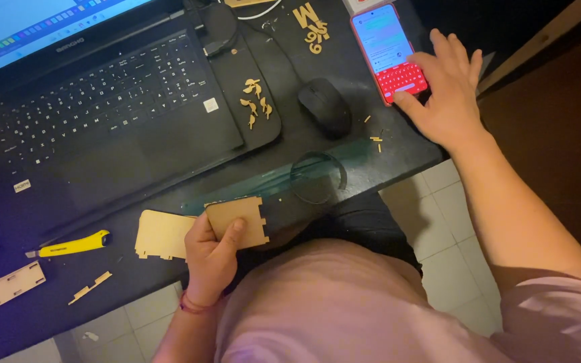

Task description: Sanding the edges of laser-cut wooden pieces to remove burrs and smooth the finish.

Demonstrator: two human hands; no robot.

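My left hand (211, 259) grips a small tan wooden panel (242, 218) with notched edges, held just above the near edge of the black desk (136, 181). A second, paler notched panel (163, 234) lies flat on the desk right beside that hand. My right hand (446, 91) rests on a phone in a red case (388, 47) at the desk's far right corner, thumb at its lower edge, fingers spread over its lit screen.
An open black laptop (102, 101) fills the left of the desk. A black mouse (324, 106) sits beside it. Small wooden cut-outs (257, 101), a yellow utility knife (75, 245), a wooden strip (13, 284) and a dark ring (317, 176) lie around. White floor tiles (438, 222) show below.
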